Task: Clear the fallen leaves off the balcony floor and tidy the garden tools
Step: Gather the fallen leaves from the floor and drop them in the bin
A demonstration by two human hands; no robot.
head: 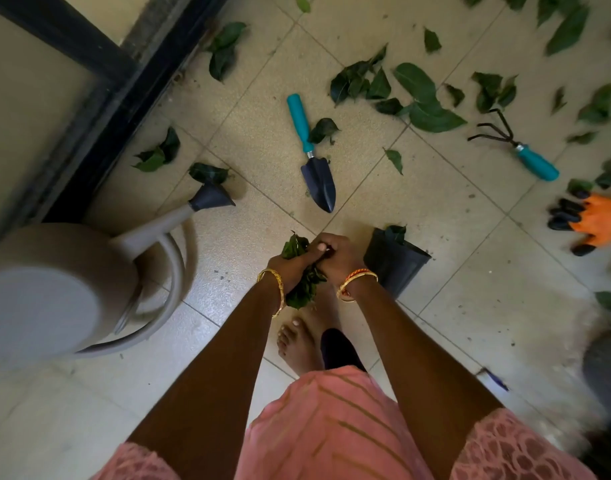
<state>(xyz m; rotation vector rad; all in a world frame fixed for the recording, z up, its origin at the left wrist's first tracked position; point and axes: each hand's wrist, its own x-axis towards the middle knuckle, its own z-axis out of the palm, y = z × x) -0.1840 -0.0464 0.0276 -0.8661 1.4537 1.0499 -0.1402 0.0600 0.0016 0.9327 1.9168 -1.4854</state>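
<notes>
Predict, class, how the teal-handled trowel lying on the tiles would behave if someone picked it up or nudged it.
The trowel looks rigid, with a metal blade, so it should lift without flopping. Its round handle might rock slightly, but the broad blade probably stops it rolling.

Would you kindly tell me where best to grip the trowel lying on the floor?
Take the trowel by its teal handle, from above. It lies flat, the handle pointing away from the person and bare, with only a leaf beside it.
</notes>
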